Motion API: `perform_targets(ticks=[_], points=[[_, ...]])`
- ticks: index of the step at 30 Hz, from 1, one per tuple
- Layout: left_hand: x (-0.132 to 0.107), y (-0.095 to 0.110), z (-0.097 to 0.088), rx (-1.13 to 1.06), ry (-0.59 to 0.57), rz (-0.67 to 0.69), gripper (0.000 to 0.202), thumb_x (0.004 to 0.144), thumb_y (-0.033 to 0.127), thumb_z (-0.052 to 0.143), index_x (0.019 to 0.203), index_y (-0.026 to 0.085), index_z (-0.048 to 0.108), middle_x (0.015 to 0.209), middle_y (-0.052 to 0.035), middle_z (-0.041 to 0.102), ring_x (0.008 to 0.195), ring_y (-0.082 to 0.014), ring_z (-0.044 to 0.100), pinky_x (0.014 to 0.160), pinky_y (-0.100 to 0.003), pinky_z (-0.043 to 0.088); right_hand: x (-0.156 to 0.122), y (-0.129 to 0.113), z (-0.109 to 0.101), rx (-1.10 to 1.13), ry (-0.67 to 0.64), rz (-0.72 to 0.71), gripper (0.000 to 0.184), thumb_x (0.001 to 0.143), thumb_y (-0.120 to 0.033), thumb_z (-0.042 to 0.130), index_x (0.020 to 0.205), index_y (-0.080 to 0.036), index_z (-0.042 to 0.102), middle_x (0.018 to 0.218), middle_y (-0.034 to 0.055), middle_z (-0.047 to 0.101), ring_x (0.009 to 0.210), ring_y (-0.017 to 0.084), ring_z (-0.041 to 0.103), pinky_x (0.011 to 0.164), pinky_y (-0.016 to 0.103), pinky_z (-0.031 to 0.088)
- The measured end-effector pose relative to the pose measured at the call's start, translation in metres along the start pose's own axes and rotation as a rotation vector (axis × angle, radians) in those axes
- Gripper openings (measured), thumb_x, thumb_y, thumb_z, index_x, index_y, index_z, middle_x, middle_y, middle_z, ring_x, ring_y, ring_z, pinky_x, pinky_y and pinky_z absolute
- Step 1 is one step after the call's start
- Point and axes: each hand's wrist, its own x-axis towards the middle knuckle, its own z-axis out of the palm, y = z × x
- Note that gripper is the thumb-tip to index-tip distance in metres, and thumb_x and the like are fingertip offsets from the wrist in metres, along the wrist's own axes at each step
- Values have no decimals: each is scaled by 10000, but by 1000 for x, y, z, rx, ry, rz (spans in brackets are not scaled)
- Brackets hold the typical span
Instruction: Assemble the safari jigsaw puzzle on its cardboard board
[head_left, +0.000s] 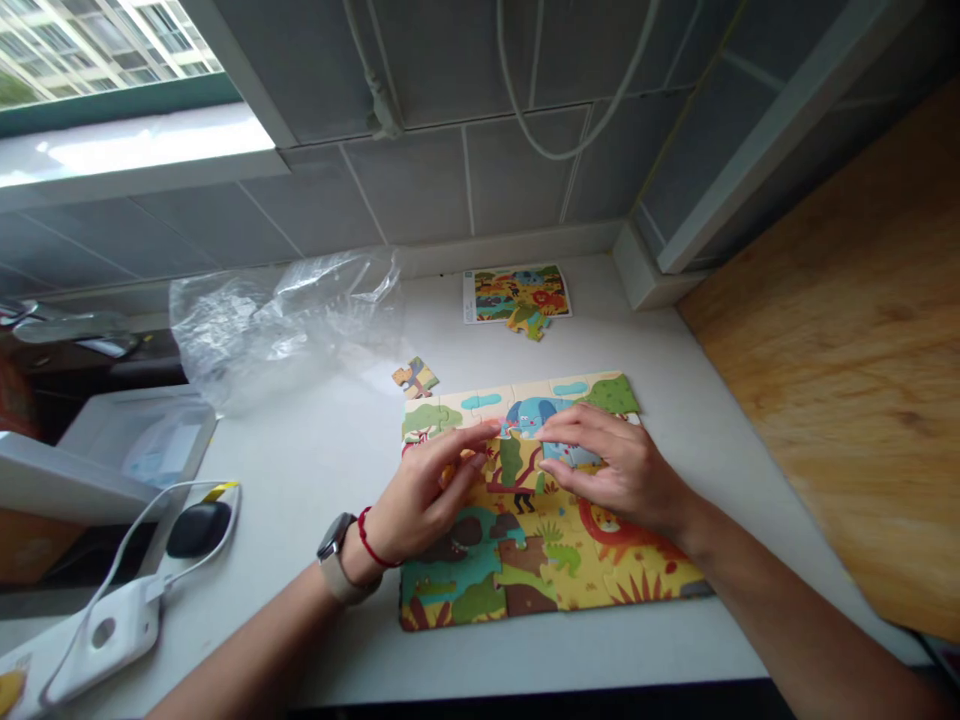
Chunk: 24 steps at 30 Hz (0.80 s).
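The colourful animal jigsaw puzzle (540,540) lay flat, nearly whole, its blue elephant piece (529,410) lying near its twelve o'clock edge.

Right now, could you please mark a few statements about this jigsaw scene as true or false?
1. The left hand and the right hand both rest on the jigsaw puzzle. True.
2. The smartwatch sits on the right wrist. False: it is on the left wrist, next to a red bracelet.
3. A loose puzzle piece lies just beyond the puzzle's far left corner. True.
4. The clear plastic bag lies to the right of the puzzle. False: it lies to the left, near the tiled wall.
5. The reference picture lies by the wall, beyond the puzzle. True.
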Motion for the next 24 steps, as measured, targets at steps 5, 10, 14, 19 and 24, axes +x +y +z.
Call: perform_targets(ticks=[5,10,14,19,24], points=[[8,-7,-11,126,-10,152,306,1051,198,589,1349,209,654,1154,-104,765,1020,-197,726,879,-364,611,1,-1,0,-13,2,-16,201,959,-228,731,1153,-254,776,1011,61,763,933,208,741,857,352,649],[9,-13,-10,170,-4,213,266,1047,201,613,1307,197,665,1113,-88,773,1044,-200,707,888,-353,607,0,0,0,-6,-2,1,212,951,-218,738,1157,-247,782,1028,68,764,944,212,747,863,359,652],[9,-15,-10,191,-3,233,248,1053,209,587,1286,202,673,1103,-87,769,1048,-210,702,881,-362,606,0,2,0,1,-19,-4,220,946,-211,745,1161,-242,777,1025,67,763,923,210,747,840,360,654],[10,-15,-12,184,-12,238,229,1057,222,577,1249,184,695,1113,-108,761,1035,-210,690,884,-372,610,-2,5,1,-3,-40,2,234,948,-201,747,1177,-245,761,1039,66,760,933,205,745,835,355,651],[10,-17,-13,199,6,277,221,1055,246,587,1224,169,707,1089,-119,760,1003,-214,694,858,-383,621,-3,7,2,-14,-69,16,230,957,-210,739,1183,-249,762,1053,67,761,941,206,745,841,361,652]])
